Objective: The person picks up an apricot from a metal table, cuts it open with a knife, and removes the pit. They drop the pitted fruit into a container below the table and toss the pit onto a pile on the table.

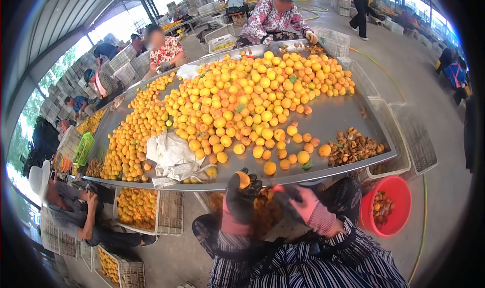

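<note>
Striped clothing (288,268) fills the foreground as, watching from my remote post, I follow two gloved hands at work. An orange fruit piece (243,179) sits in the left hand (239,199), pinched at the fingertips just before the near edge of a metal table (348,111). Just beside it, the right hand (304,203) blurs in its pink-and-black glove; I cannot tell whether its fingers are spread or gripping. Below and between the hands I see more fruit, partly hidden.

Across the tabletop spreads a large pile of orange fruit (252,96), with a crumpled white cloth (169,154) toward its near left side and a heap of brown bits (356,149) near the right corner. On the floor to the right, a red bucket (402,212) holds similar scraps. To the left I make out a plastic crate (171,212) loaded with fruit and a person in a white hat (68,207). Beyond the table's far edge sits a co-worker in a floral top (257,22).
</note>
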